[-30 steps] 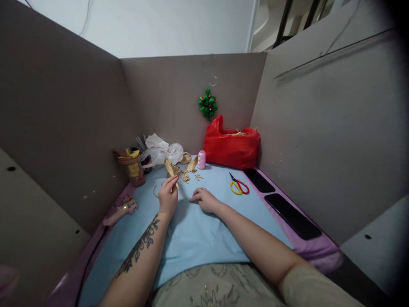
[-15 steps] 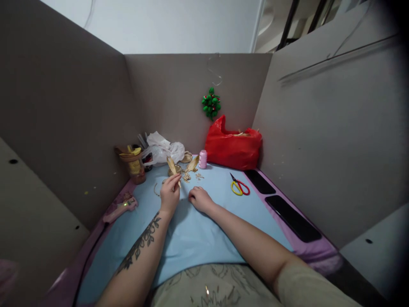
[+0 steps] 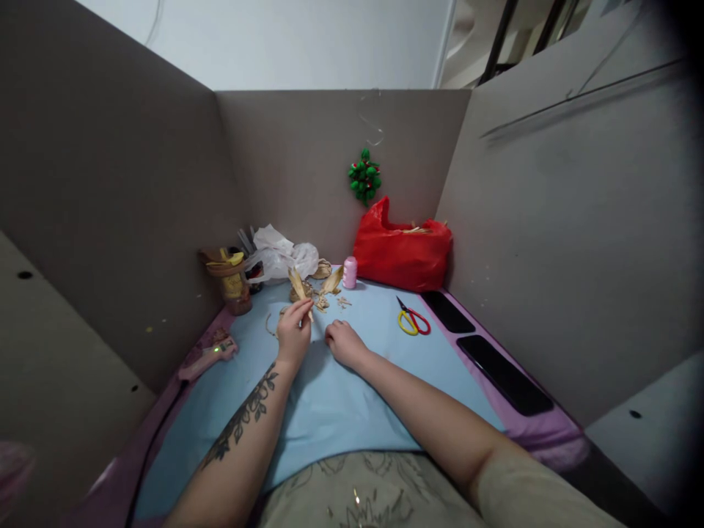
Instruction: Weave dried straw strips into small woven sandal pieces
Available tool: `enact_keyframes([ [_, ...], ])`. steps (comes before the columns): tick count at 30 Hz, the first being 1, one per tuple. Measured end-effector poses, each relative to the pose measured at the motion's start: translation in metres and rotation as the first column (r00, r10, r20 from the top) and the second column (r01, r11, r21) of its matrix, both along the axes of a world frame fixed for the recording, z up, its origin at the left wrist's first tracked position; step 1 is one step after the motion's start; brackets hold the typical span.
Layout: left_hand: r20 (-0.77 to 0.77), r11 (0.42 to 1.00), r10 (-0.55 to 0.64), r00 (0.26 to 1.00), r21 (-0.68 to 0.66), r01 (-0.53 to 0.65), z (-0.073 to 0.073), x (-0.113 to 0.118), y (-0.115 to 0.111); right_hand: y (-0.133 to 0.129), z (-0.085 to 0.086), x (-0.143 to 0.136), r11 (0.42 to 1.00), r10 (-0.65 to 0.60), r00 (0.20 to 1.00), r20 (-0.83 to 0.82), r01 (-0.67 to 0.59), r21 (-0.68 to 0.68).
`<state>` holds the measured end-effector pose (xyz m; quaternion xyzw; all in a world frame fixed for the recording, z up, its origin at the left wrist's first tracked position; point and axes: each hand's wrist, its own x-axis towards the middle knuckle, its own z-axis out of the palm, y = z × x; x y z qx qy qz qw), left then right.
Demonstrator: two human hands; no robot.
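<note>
Over the blue cloth, my left hand pinches a dried corn husk, with its pale tan leaf standing up past the fingertips. A short lighter end shows below the fingers. My right hand rests on the cloth a little to the right, fingers curled inward; whatever they may hold is hidden. Beyond the hands lie another splayed dry husk and small husk scraps. A pink spool of thread stands behind the right hand.
Scissors with yellow and red handles lie at right, near two dark phones. A red bag and white plastic bag sit at the back. A pink glue gun lies left, beside a tool container. Grey panels enclose the table.
The view has shifted very slightly. Both hands hold almost the same pose, and the husk stays pinched in my left hand.
</note>
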<state>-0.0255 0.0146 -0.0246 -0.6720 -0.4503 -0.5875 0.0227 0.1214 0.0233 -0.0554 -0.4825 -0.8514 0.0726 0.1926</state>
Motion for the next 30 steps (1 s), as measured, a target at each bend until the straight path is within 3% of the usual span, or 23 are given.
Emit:
enact_keyframes([
  [11, 0.015, 1.000, -0.030, 0.999, -0.005, 0.030, -0.005, -0.001, 0.001, 0.008, -0.002, -0.006, 0.996, -0.033, 0.999, 0.042, 0.036, -0.077],
  [20, 0.012, 1.000, -0.013, 1.000, 0.008, 0.013, -0.003, -0.002, 0.002, 0.006, -0.004, 0.008, 0.998, 0.037, 0.978, -0.207, -0.047, -0.043],
  [30, 0.006, 0.999, -0.044, 0.999, -0.002, 0.044, -0.003, 0.000, 0.001, 0.011, -0.007, 0.003, 0.992, 0.043, 0.993, -0.114, -0.056, -0.110],
])
